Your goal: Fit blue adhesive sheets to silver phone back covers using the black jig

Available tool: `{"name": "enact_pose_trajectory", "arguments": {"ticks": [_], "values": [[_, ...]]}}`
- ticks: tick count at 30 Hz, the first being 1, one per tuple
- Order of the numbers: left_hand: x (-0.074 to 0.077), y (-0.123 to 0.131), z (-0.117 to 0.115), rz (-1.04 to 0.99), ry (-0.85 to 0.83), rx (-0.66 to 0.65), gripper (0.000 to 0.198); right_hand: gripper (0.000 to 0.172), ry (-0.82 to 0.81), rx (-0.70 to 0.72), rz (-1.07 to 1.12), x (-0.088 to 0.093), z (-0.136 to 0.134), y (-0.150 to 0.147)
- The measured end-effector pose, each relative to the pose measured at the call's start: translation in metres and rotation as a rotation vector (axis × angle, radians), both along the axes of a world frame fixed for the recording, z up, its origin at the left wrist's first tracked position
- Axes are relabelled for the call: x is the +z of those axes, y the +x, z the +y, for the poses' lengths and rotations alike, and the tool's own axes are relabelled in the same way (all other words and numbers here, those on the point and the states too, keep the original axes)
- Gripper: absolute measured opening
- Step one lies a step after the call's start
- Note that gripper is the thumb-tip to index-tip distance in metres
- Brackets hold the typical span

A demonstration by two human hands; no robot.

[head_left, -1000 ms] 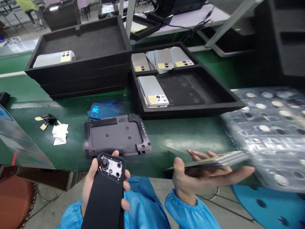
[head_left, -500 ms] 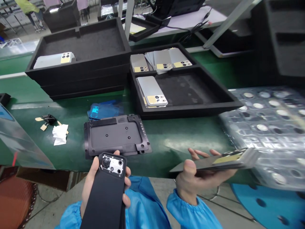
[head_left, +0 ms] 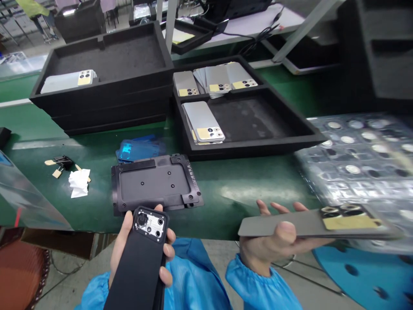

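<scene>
My left hand (head_left: 124, 247) is wrapped round a long black fixture block (head_left: 138, 267) with a small metal camera plate at its top end, held upright below the table edge. My right hand (head_left: 274, 241) grips a grey phone back cover (head_left: 309, 223) with a gold camera patch, held flat with its outer face up, thumb on top and fingers beneath. A black metal jig plate (head_left: 155, 183) lies on the green table just beyond the left hand.
A black foam tray (head_left: 245, 148) holds several silver back covers (head_left: 203, 120); stacked black trays (head_left: 103, 103) stand at the left with one cover inside. Blue films (head_left: 135, 148) lie behind the jig, a white wipe (head_left: 79, 183) at left. A clear blister tray (head_left: 361, 159) of lens parts sits at the right.
The right hand has tilted the back cover from nearly edge-on to flat, so its grey face and gold camera patch show. The left hand and its block have barely moved.
</scene>
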State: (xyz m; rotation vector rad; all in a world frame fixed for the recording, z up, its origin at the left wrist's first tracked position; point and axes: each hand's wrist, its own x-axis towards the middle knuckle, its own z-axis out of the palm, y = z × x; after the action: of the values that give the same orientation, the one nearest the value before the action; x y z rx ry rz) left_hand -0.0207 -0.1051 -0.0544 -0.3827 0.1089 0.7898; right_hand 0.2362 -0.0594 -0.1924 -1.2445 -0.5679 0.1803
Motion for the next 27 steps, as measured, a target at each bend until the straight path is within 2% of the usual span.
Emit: {"name": "enact_pose_trajectory", "arguments": {"ticks": [6, 16, 27], "values": [[0.006, -0.002, -0.001, 0.029, -0.03, -0.038, 0.047, 0.086, -0.028, -0.028, -0.008, -0.002, 0.002, 0.001], [-0.013, 0.004, -0.003, 0.021, -0.005, -0.044, 0.052, 0.08, 0.013, -0.016, -0.025, -0.001, 0.002, 0.001], [-0.009, 0.002, 0.0, 0.095, -0.02, -0.059, 0.051, 0.079, -0.008, 0.003, -0.055, 0.0, 0.001, 0.001]]}}
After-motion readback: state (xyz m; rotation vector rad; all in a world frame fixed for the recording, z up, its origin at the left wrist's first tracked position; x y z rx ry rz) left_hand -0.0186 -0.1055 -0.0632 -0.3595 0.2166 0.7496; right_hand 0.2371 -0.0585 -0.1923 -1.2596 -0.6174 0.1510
